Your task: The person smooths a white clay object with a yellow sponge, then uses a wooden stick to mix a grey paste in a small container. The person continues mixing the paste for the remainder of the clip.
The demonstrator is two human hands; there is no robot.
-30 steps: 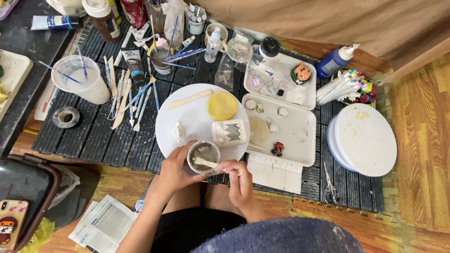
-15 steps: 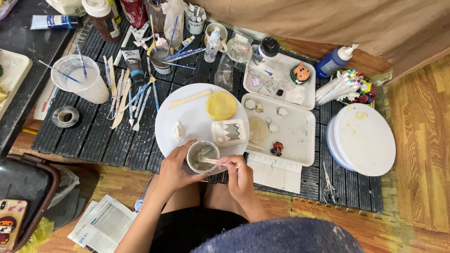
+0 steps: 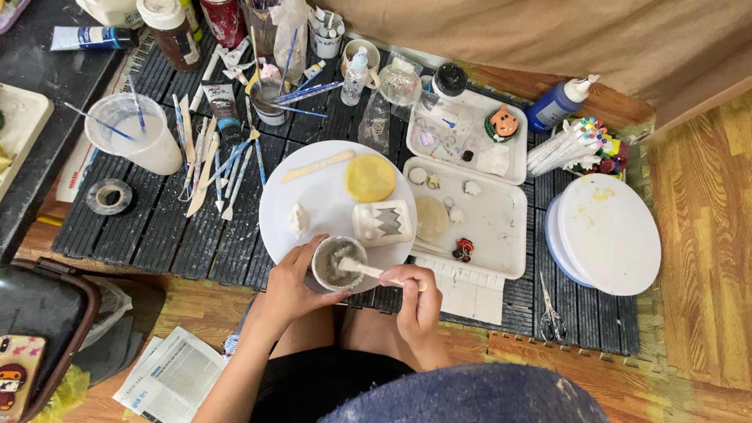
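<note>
L hand [image 3: 288, 283] round 1 small cup [image 3: 338, 263], R hand [image 3: 417, 301] gripping 1 stir stick [image 3: 368, 271], over 1 white plate [image 3: 329, 188].

Two white rectangular foam trays [image 3: 501, 239], one round white plate [image 3: 313, 196], one yellow clay disc [image 3: 370, 178], one roll of grey tape [image 3: 109, 197], one pair of metal scissors [image 3: 551, 316], one blue squeeze bottle [image 3: 558, 103].

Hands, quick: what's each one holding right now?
Left hand: closed round the small cup of grey paste.
Right hand: closed on a stick, its tip in the cup.
</note>
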